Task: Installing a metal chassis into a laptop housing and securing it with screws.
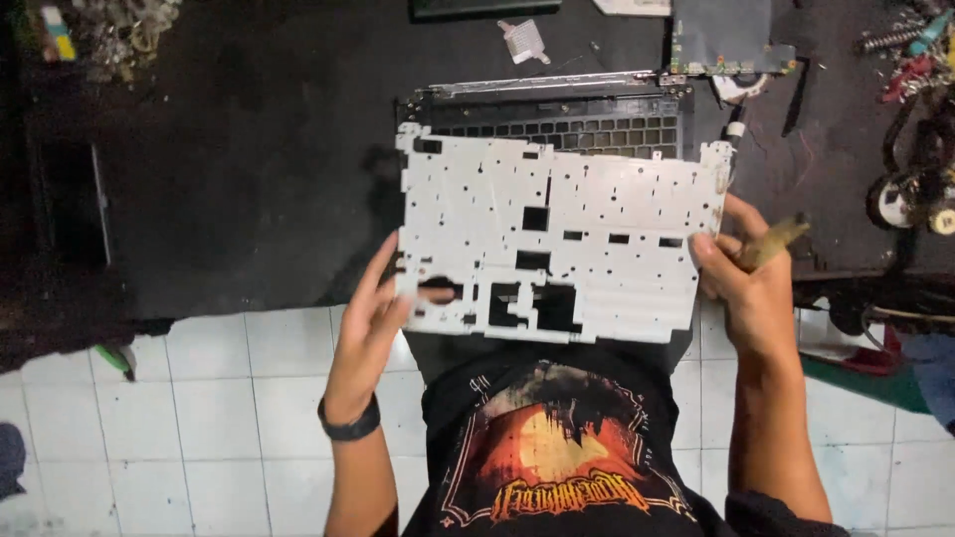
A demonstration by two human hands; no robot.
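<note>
White perforated metal plate point(557, 244), clamped at its edges by left hand point(370, 316) and right hand point(748, 288), which perhaps also pinches a screwdriver handle point(776, 241), is already lifted off the laptop keyboard point(557, 124) on the dark tabletop point(249, 179) at centre frame.

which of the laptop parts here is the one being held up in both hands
The white perforated metal plate, gripped by the left hand and right hand. The dark keyboard frame and circuit board lie untouched on the mat.

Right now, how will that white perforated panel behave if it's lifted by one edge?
The white panel is thin, wide and full of cutouts, so it probably flexes. It looks light: both hands, left and right, hold its ends. Cutout edges may snag.
</note>
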